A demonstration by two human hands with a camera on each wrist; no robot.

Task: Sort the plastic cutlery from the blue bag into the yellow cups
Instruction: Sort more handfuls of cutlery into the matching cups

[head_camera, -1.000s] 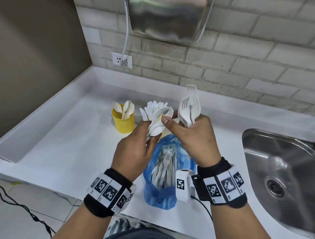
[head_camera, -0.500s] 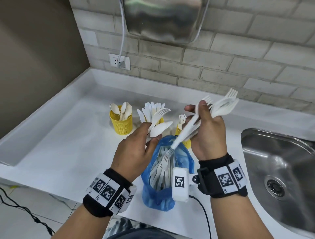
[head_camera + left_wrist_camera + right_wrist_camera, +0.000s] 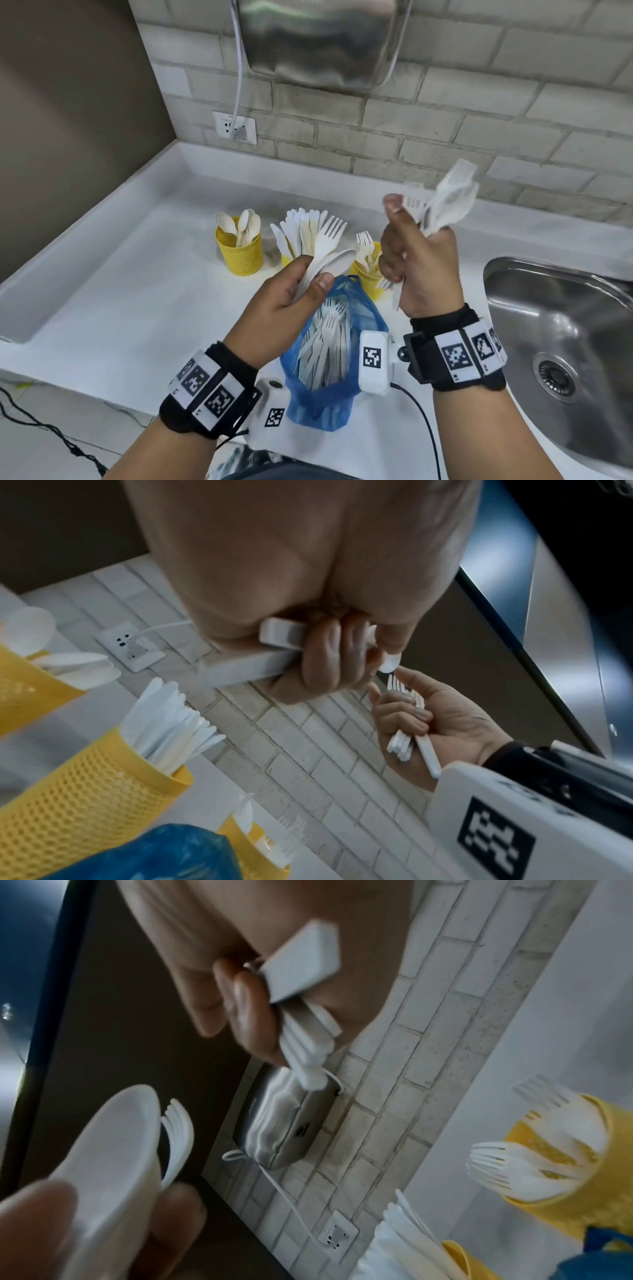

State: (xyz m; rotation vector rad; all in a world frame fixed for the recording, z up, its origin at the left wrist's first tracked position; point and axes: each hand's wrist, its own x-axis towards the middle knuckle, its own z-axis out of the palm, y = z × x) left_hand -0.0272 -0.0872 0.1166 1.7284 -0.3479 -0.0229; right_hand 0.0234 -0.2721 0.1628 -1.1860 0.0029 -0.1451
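Over the open blue bag of white forks, my left hand grips a fork and a spoon by the handles. My right hand is raised to the right and grips a blurred bundle of forks. Their handles stick out below its fingers. Three yellow mesh cups stand behind the bag: a spoon cup, a knife cup partly hidden by my left hand, and a fork cup under my right hand.
A steel sink lies at the right. The white counter has a raised rim at left and back. On the brick wall hang a steel dryer and a socket with its cord.
My right hand has pulled away from the left, swinging its fork bundle up and to the right. The left hand stays over the bag with a fork and a spoon.
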